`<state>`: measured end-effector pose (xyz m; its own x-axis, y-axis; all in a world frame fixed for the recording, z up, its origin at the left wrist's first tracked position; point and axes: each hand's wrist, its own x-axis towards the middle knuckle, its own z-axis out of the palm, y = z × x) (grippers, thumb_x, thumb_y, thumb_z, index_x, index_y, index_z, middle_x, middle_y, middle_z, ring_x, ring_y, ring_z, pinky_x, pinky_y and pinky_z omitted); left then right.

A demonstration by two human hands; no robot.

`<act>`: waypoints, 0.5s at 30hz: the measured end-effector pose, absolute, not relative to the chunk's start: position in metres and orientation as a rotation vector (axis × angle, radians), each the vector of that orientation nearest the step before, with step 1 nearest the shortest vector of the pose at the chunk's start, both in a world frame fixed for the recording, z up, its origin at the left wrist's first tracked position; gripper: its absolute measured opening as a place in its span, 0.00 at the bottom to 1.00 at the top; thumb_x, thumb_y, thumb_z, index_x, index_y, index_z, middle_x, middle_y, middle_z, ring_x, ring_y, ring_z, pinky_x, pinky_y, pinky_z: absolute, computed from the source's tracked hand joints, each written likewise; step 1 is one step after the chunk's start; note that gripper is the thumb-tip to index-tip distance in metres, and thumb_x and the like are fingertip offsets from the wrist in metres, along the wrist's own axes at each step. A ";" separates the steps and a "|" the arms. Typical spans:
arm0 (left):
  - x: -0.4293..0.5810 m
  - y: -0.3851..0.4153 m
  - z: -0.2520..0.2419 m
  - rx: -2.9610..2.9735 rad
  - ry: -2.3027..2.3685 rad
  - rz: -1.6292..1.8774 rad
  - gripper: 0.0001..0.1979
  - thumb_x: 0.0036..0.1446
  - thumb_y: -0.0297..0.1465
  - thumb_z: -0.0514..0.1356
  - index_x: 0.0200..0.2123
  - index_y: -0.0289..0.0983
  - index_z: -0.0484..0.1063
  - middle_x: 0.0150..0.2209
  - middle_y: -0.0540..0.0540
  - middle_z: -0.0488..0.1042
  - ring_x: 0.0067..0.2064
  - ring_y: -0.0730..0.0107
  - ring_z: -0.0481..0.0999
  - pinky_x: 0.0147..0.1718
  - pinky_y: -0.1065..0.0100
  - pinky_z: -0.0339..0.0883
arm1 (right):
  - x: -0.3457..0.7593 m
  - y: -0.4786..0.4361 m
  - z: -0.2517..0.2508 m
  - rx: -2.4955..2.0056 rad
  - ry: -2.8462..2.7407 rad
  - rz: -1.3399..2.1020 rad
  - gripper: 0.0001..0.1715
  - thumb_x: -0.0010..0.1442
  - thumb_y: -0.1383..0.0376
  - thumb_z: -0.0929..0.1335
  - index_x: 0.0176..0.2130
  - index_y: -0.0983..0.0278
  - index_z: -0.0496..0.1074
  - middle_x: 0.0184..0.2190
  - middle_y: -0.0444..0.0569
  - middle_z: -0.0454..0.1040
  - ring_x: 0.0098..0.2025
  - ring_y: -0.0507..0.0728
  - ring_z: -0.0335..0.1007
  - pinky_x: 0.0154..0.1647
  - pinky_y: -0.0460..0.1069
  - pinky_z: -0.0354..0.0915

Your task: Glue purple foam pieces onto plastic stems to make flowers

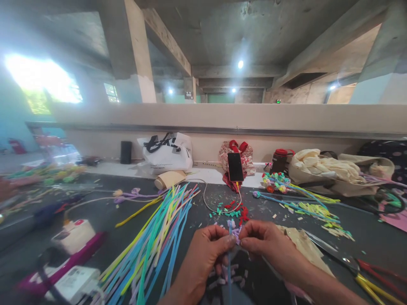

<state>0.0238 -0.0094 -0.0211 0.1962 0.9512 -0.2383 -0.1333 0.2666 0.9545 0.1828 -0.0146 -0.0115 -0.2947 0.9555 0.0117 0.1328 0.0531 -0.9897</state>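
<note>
light: ceiling lamps, window glare left | blur: left edge | distortion: wide-angle

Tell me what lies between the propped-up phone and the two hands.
In the head view, red and green cut scraps lie scattered there, with a cable from the phone looping past them.

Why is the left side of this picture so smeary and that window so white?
In the head view the window is blown out to white glare; in the same head view the left edge around the white box is smeared, while the left hand and right hand pinching the lilac piece look sharp.
</note>
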 end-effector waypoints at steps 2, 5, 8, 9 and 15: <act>0.024 -0.010 -0.021 1.005 1.088 0.964 0.14 0.34 0.37 0.65 0.21 0.34 0.66 0.14 0.54 0.67 0.10 0.83 0.59 0.07 0.79 0.49 | 0.182 -0.015 -0.013 -1.138 -1.526 1.331 0.05 0.48 0.66 0.67 0.24 0.66 0.67 0.16 0.36 0.61 0.17 0.46 0.54 0.18 0.42 0.50; 0.025 -0.011 -0.018 1.025 1.088 0.947 0.14 0.35 0.37 0.65 0.21 0.34 0.66 0.12 0.54 0.67 0.09 0.82 0.59 0.07 0.79 0.49 | 0.180 -0.016 -0.015 -1.141 -1.528 1.333 0.06 0.48 0.65 0.67 0.24 0.66 0.67 0.16 0.36 0.61 0.17 0.46 0.54 0.18 0.42 0.49; 0.025 -0.013 -0.014 1.026 1.079 0.923 0.12 0.36 0.36 0.64 0.21 0.34 0.67 0.10 0.54 0.66 0.09 0.82 0.59 0.07 0.79 0.48 | 0.179 -0.017 -0.014 -1.146 -1.554 1.297 0.06 0.49 0.65 0.67 0.24 0.66 0.66 0.16 0.37 0.60 0.18 0.46 0.54 0.19 0.42 0.50; 0.025 -0.013 -0.013 1.023 1.074 0.920 0.12 0.37 0.36 0.63 0.21 0.34 0.67 0.11 0.54 0.66 0.09 0.82 0.59 0.07 0.79 0.49 | 0.178 -0.017 -0.013 -1.154 -1.569 1.271 0.06 0.49 0.65 0.66 0.24 0.66 0.66 0.16 0.37 0.60 0.18 0.46 0.54 0.19 0.42 0.50; 0.026 -0.013 -0.011 1.020 1.058 0.929 0.15 0.33 0.38 0.65 0.21 0.33 0.68 0.16 0.52 0.70 0.10 0.81 0.61 0.07 0.78 0.53 | 0.176 -0.017 -0.016 -1.191 -1.629 1.154 0.06 0.49 0.66 0.65 0.23 0.66 0.66 0.15 0.37 0.60 0.18 0.47 0.54 0.18 0.42 0.50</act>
<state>0.0257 -0.0133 -0.0112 0.2345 0.9436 -0.2339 -0.1107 0.2649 0.9579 0.1762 -0.0165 -0.0160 -0.2428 0.9666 0.0823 0.2428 0.1427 -0.9595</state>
